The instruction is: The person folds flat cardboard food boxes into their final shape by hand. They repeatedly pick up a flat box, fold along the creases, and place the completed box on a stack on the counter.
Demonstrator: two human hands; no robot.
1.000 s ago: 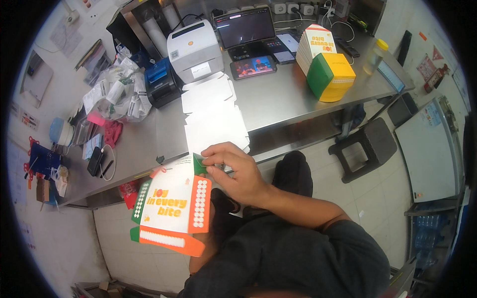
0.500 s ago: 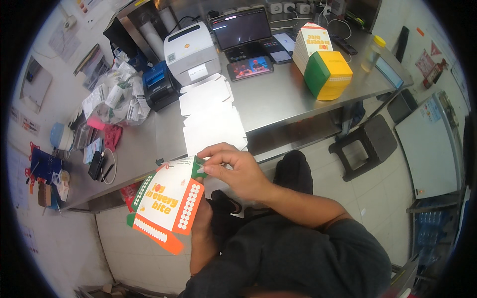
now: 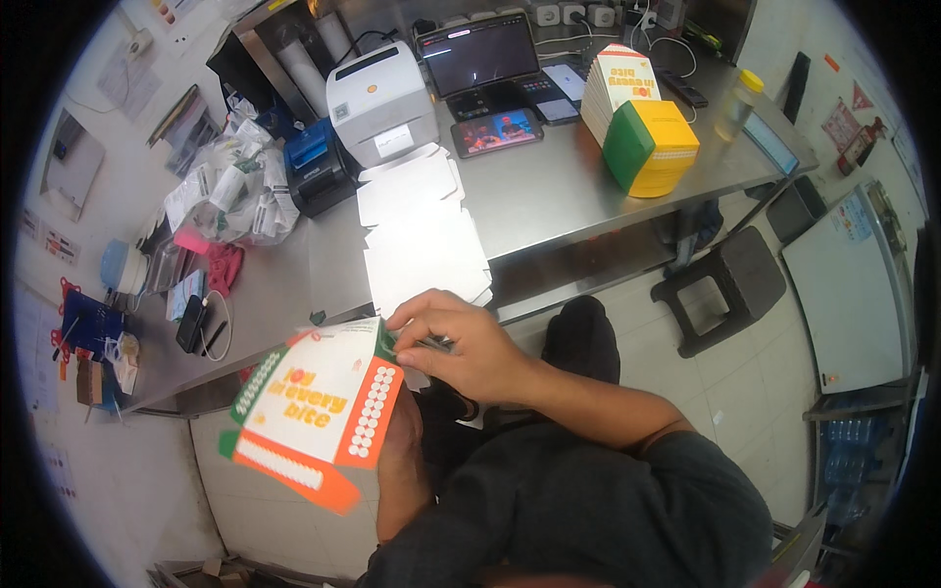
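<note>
A partly folded cardboard food box (image 3: 312, 377), white with orange and green sides and white dots, hangs tilted in front of me at the bench's near edge. My left hand (image 3: 400, 436) grips it from behind and below, its fingers mostly hidden by the cardboard. At the box's upper right corner, the thumb and fingers of my right hand (image 3: 459, 338) pinch together on the green flap (image 3: 384, 340). Just beyond my hands, flat white cardboard blanks (image 3: 426, 255) lie stacked on the metal bench.
On the steel bench (image 3: 520, 211) stand a label printer (image 3: 380, 108), a laptop (image 3: 480, 59), a phone playing video (image 3: 497, 132), and a stack of nested boxes (image 3: 647, 147). Plastic bags (image 3: 240, 191) lie at the left. A dark stool (image 3: 720, 289) stands on the floor at right.
The box has swung slightly left and tilted, its lower end shifting left and down. My right hand stays at the corner flap, its fingers slightly shifted.
</note>
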